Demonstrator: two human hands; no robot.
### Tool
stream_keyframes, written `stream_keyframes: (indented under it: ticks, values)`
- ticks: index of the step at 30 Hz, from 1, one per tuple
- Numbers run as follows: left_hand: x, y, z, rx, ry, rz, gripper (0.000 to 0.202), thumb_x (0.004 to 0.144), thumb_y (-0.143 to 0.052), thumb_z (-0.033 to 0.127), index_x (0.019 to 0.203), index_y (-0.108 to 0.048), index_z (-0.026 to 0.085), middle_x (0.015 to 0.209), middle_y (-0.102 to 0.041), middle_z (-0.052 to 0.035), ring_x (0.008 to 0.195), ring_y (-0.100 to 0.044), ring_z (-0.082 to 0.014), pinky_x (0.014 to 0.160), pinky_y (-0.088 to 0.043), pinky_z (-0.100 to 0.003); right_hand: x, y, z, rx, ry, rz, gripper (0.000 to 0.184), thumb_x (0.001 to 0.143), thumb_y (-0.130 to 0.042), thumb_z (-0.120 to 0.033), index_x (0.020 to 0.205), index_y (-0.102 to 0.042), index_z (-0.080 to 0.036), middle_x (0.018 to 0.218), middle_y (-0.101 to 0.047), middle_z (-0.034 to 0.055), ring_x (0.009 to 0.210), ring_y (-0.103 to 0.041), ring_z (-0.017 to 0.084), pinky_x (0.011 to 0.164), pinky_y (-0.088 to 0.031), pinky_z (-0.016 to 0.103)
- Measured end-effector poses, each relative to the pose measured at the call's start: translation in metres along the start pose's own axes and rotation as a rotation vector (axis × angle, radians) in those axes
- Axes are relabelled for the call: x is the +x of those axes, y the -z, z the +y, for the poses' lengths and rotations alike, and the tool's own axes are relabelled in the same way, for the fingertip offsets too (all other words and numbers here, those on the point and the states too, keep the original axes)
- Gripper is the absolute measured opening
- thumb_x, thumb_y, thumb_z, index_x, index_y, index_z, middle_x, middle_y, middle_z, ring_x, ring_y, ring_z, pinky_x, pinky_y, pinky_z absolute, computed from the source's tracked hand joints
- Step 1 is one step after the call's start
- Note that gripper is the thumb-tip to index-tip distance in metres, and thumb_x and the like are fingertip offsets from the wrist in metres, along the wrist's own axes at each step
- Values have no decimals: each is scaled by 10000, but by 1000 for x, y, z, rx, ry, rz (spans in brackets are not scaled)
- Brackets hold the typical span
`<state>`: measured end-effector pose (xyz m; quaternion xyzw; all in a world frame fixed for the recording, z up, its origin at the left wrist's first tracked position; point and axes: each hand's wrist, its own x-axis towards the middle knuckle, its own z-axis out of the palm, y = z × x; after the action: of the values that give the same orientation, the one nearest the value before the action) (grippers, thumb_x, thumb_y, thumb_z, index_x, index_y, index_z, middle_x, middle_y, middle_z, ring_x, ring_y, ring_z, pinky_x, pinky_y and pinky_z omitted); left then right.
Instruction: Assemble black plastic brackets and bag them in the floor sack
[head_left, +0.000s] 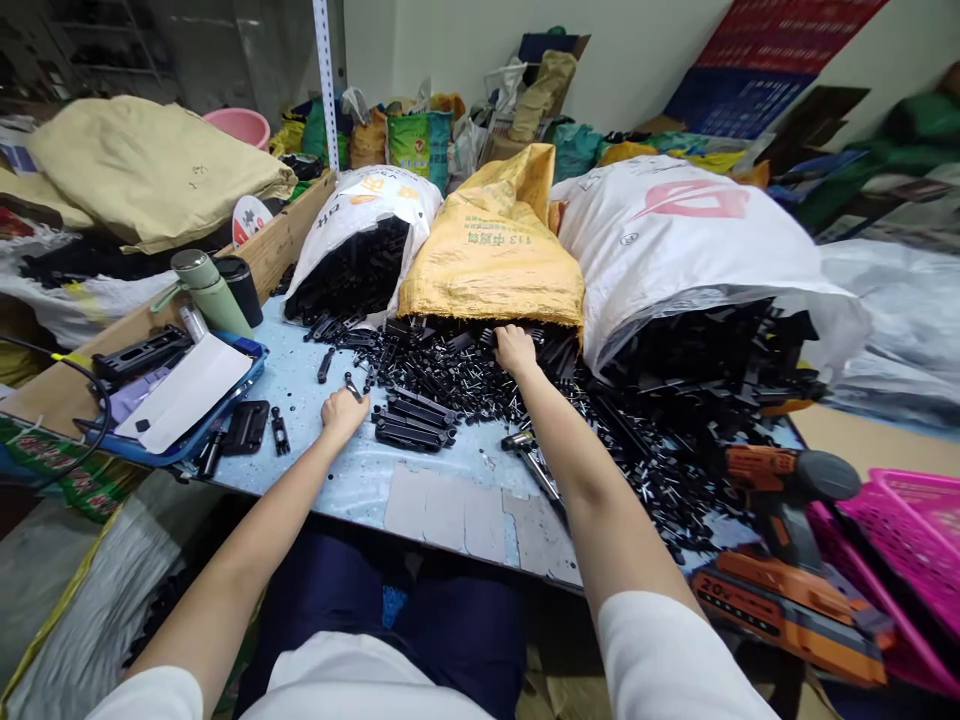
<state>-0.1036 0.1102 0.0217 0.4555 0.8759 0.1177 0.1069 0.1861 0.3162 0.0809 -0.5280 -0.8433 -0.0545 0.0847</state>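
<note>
My left hand (343,412) is closed over the blue table, with a small dark part (352,384) sticking out beyond the fingers. Just right of it lies a stack of long black brackets (412,420). My right hand (516,350) reaches to the mouth of the yellow sack (491,265), its fingers bent down into a heap of small black parts and metal pins (465,375). What those fingertips grip, if anything, is hidden. Below the right forearm lies a metal tool (540,470), partly covered by the arm.
White sacks of black parts (367,205) (690,225) flank the yellow one. An orange cordless drill (787,590) and a pink basket (915,540) are at right. At left stand a blue tray (255,365), a green flask (214,290) and a black cup (240,290). Grey sheets (446,510) line the front edge.
</note>
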Motion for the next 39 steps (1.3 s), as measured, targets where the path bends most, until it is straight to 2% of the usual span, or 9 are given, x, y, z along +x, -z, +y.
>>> stream_keyframes:
  ticks: [4,8,12,17,22,27,30,34,39]
  values:
    - [-5,3,-4,-5,-20,54,289,796,-491,265,937,-623,49,1023,-604,-245,975,-593,-328,783,-461,-381,-92,23,-42,28,302,80,448,847,-479,-70,1286,-484,-161,1258,-500,151,1091,-452,250,871,-379,376]
    - [-15,13,-30,-124,-139,276,274,808,-490,279,970,-568,72,1024,-588,-207,1032,-549,-318,846,-441,-414,-223,22,-72,52,820,-114,487,843,-398,-8,1258,-514,-236,1232,-552,62,1022,-501,207,843,-393,366]
    - [-44,25,-40,-549,-313,470,256,831,-520,377,958,-484,158,964,-606,-102,873,-595,-207,761,-461,-313,-290,11,-79,161,681,-192,383,888,-393,-94,1195,-568,-239,1250,-547,56,1120,-466,210,891,-388,354]
    - [-109,32,-10,-700,-412,227,215,872,-473,412,875,-436,200,702,-531,15,627,-539,-138,602,-406,-247,-280,-1,-106,143,-86,-108,534,886,-464,-406,1357,-412,-158,1221,-510,173,1027,-506,286,817,-430,389]
    - [-161,21,10,-770,-508,-90,184,910,-402,349,964,-468,186,803,-537,2,606,-527,-100,592,-415,-233,-274,-7,-108,267,-427,-116,596,862,-501,-436,1353,-424,-108,1138,-534,215,1065,-499,333,852,-417,448]
    - [-191,1,23,-971,-495,-376,406,883,-471,380,1245,-473,194,912,-528,-11,441,-464,-31,451,-407,-200,-287,8,-121,1216,-418,-119,602,894,-330,-576,1321,-480,-179,886,-643,89,804,-623,213,742,-515,378]
    - [-200,0,31,-991,-553,-343,410,887,-478,365,1259,-522,200,928,-548,-37,537,-524,-64,485,-444,-205,-291,17,-142,1588,-474,-146,650,875,-351,-607,1354,-441,-177,763,-622,43,606,-602,153,560,-537,314]
    - [-202,7,30,-834,-697,-137,349,897,-479,305,1199,-595,176,827,-559,-52,777,-564,-149,724,-496,-286,-289,19,-139,1553,-251,-67,517,850,-499,-513,1287,-528,-239,918,-578,34,594,-570,90,502,-527,240]
    - [-209,7,30,-808,-771,22,329,909,-468,276,1200,-594,188,850,-546,-55,797,-563,-144,737,-495,-287,-285,22,-129,1313,52,1,428,865,-538,-393,1282,-531,-297,905,-518,19,593,-534,66,511,-527,213]
